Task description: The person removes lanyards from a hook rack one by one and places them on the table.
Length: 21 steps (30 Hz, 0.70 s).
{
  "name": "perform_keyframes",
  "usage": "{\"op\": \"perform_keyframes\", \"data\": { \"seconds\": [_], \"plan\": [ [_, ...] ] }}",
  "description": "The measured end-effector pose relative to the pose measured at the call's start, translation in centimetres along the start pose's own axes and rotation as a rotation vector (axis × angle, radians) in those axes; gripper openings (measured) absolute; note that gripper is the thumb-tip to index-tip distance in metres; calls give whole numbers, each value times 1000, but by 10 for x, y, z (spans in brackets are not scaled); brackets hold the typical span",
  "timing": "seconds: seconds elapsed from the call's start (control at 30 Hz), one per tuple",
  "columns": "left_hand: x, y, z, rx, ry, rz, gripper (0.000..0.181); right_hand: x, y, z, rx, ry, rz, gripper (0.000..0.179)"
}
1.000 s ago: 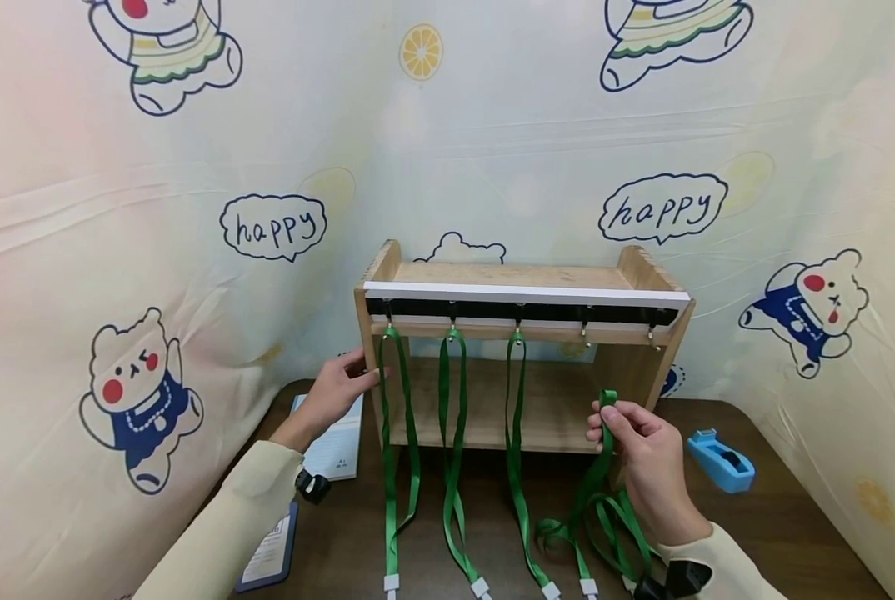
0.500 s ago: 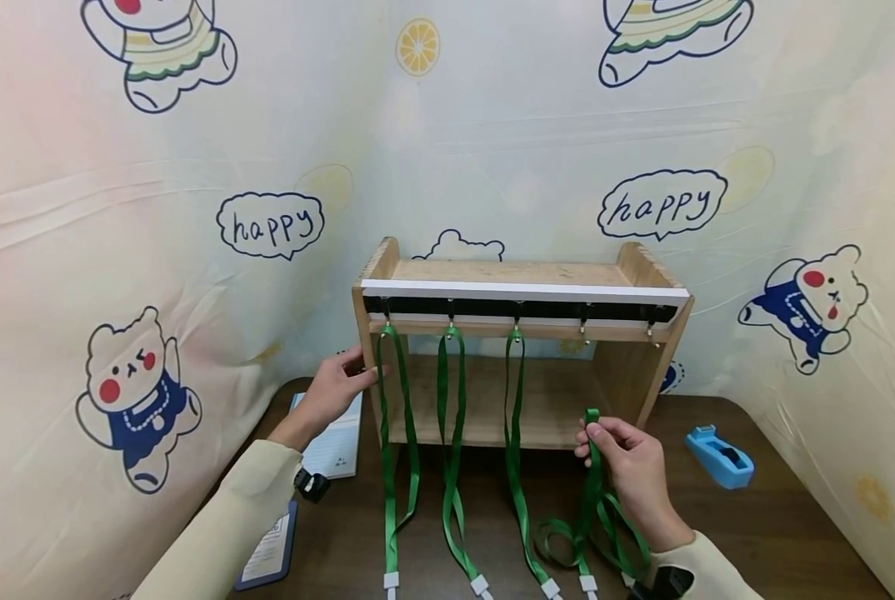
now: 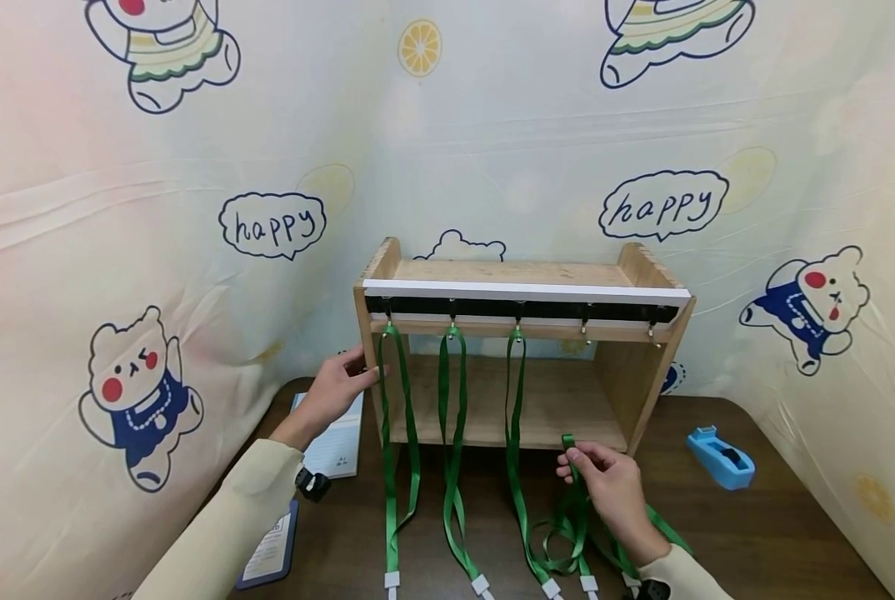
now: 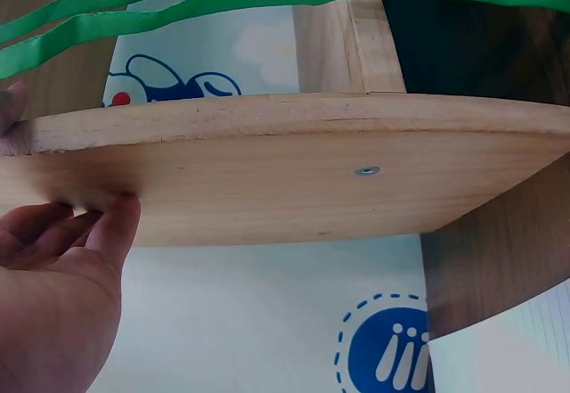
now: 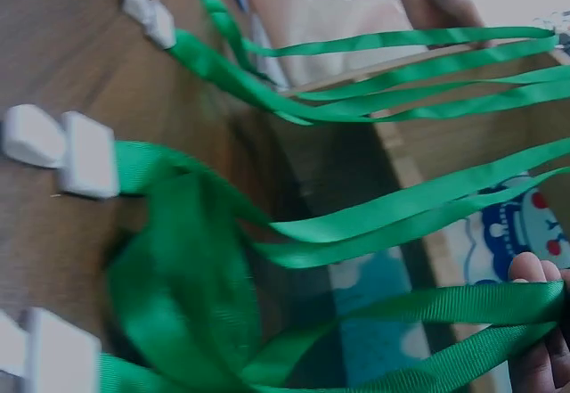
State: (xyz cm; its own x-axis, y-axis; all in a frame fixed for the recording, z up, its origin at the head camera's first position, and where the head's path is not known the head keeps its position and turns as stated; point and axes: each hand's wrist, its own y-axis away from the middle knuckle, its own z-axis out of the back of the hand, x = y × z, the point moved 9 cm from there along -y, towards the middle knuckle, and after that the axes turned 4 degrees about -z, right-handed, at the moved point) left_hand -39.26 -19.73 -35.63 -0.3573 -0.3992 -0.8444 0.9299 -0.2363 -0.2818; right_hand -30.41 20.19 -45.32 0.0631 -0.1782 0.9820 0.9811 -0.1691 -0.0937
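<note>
My right hand (image 3: 612,492) pinches the looped end of a green lanyard (image 3: 568,441) between thumb and fingers, low in front of the wooden shelf (image 3: 492,404). The rest of that lanyard trails down to a loose tangle on the table. In the right wrist view the held lanyard (image 5: 445,308) runs as two bands into the fingers. My left hand (image 3: 331,392) holds the shelf's left side panel (image 4: 249,175), fingers against its outer face and thumb at its front edge. Three green lanyards (image 3: 451,417) hang from hooks on the black strip (image 3: 485,309); the two right hooks (image 3: 586,327) are bare.
A blue tape dispenser (image 3: 721,458) lies on the table (image 3: 777,525) at the right. To the left are a pale notebook (image 3: 335,442) and a dark-framed card (image 3: 271,546). Another green lanyard (image 3: 668,531) lies near the right wrist. Printed cloth (image 3: 492,125) surrounds the table.
My right hand has moved left and down, bringing the lanyard's looped end below the shelf's lower board. The left hand keeps its place on the side panel.
</note>
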Motion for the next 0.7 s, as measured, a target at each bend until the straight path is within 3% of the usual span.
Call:
{"op": "perform_keyframes", "data": {
  "seconds": [0.43, 0.7],
  "plan": [
    [0, 1, 1, -6, 4, -17, 41, -40, -3, -19, 42, 33, -96, 22],
    [0, 1, 1, 4, 0, -30, 39, -49, -4, -23, 27, 194, -92, 17]
  ]
}}
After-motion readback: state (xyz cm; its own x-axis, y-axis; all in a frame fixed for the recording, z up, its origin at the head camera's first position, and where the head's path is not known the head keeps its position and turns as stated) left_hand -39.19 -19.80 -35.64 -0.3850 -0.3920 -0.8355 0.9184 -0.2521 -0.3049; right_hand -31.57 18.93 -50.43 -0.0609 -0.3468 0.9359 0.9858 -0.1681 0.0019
